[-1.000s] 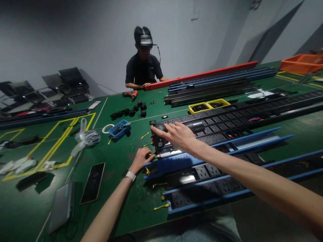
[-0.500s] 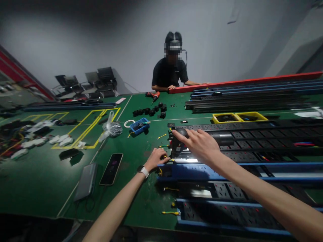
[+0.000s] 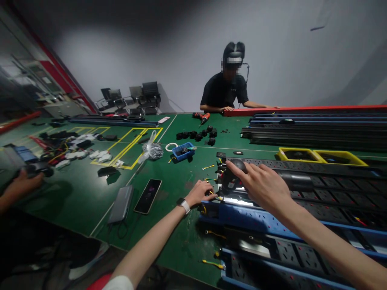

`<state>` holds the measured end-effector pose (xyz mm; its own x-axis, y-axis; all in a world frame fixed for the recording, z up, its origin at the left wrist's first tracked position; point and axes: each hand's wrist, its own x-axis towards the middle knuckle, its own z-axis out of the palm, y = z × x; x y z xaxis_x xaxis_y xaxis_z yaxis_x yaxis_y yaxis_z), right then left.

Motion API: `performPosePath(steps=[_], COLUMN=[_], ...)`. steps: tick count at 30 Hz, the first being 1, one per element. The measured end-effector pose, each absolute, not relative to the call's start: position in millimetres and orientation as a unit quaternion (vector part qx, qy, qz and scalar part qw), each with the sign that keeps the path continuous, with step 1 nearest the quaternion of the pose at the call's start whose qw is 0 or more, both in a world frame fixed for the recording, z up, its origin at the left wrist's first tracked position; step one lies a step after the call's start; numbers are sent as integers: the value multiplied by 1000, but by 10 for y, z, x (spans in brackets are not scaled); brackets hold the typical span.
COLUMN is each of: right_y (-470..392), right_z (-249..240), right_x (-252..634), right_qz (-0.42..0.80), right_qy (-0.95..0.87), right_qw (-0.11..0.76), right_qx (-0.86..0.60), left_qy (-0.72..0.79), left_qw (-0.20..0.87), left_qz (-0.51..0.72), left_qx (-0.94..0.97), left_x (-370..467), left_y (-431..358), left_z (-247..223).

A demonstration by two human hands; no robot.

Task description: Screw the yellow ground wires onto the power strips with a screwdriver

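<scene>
My right hand [image 3: 263, 183] is wrapped round a black power tool [image 3: 294, 181], held over the ends of black socket strips [image 3: 323, 195]. Beside it, my left hand [image 3: 201, 193], with a watch on the wrist, pinches a short yellow-green wire [image 3: 217, 197] at the end of one strip. Nearer to me lie a blue-edged strip [image 3: 248, 215] and another blue channel [image 3: 256, 268]. Yellow-green wires with ring ends, such as one wire [image 3: 211, 264], stick out from their left ends.
Left of my hands lie a phone [image 3: 148, 196] and a grey power bank [image 3: 121, 204]. Beyond are a blue tray [image 3: 184, 152], yellow bins [image 3: 299, 154] and an orange drill [image 3: 204, 118]. A person [image 3: 225, 90] stands opposite; another person's hand [image 3: 26, 183] is at far left.
The view has swung left, so things sit further right in the picture, and another person's hand has come into view at the left. My hands keep nearly the same place at the strip ends.
</scene>
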<state>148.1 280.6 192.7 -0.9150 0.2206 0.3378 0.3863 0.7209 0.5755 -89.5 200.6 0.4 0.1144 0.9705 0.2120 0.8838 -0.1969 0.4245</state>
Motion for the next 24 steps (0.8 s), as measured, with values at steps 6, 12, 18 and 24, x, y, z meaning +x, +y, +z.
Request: performPosePath(steps=[6, 12, 18, 24], right_y=[2808, 2828, 2817, 2824], right_z=[1929, 1929, 1946, 1974], right_x=[1469, 1476, 1476, 1446], right_qz=[-335, -326, -292, -242], right_qy=[-918, -921, -935, -945], right_qw=[128, 121, 107, 119], right_qx=[-170, -175, -168, -185], left_qy=[627, 625, 623, 627], left_qw=[89, 94, 84, 81], left_qz=[228, 225, 233, 226], left_qx=[739, 741, 742, 741], left_x=[-903, -910, -911, -914], left_y=[2014, 2016, 2013, 2009], left_z=[-18, -30, -26, -20])
